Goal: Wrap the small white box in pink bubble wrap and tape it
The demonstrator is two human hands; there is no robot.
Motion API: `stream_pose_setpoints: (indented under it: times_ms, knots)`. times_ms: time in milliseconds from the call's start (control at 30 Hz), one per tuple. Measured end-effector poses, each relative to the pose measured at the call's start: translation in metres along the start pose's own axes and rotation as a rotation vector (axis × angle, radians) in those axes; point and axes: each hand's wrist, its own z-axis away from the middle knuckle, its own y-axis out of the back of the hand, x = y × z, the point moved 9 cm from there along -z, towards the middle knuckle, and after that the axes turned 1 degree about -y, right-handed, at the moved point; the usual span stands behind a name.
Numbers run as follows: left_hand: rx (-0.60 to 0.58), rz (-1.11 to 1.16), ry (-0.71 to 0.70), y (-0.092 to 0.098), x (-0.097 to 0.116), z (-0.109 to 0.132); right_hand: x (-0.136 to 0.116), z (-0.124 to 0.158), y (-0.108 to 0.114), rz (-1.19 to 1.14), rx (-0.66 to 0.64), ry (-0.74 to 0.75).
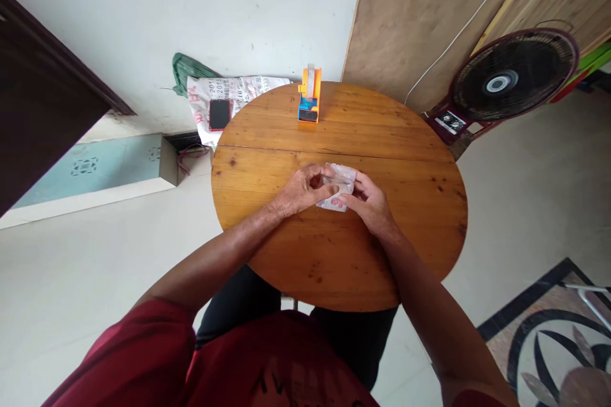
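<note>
A small, crinkled, see-through plastic bag (342,173) with a red mark near its lower edge is held between my two hands, just over the middle of the round wooden table (305,267). My left hand (305,189) grips its left side, thumb laid across the front. On the opposite side, my right hand (371,205) pinches the bag with the thumb in front and fingers behind. Whether anything is inside the bag, I cannot tell. Beyond the hands, an orange and blue tape dispenser (310,94) stands near the table's far edge.
Left of the table, a black phone-like device (219,114) with a red edge lies on a printed white sack (248,88), beside a green bag (191,70). A dark fan (513,76) stands at the right. A white wall (214,6) rises behind.
</note>
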Motion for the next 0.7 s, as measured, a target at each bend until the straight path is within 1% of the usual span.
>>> stream_pose_setpoints:
  times_ms: [200, 333, 433, 567, 633, 700]
  knots:
    - [-0.036, -0.065, 0.013, -0.001, -0.003, -0.001, -0.003, -0.001, -0.001, 0.019, -0.003, -0.002]
    - [-0.054, -0.055, -0.008, -0.002, -0.002, -0.002, -0.006, 0.0, -0.003, 0.004, -0.033, -0.011]
    - [-0.071, -0.047, 0.003, -0.003, -0.001, -0.002, -0.007, 0.0, -0.004, 0.02, -0.042, -0.021]
    - [-0.103, 0.048, 0.039, -0.008, 0.001, 0.001, -0.008, 0.0, -0.004, 0.017, -0.036, -0.018]
    - [-0.115, 0.116, 0.042, -0.011, 0.003, 0.002, -0.008, 0.0, -0.004, -0.004, -0.034, -0.018]
    - [-0.121, 0.139, 0.039, -0.012, 0.002, 0.003, -0.007, 0.0, -0.004, -0.022, -0.033, -0.019]
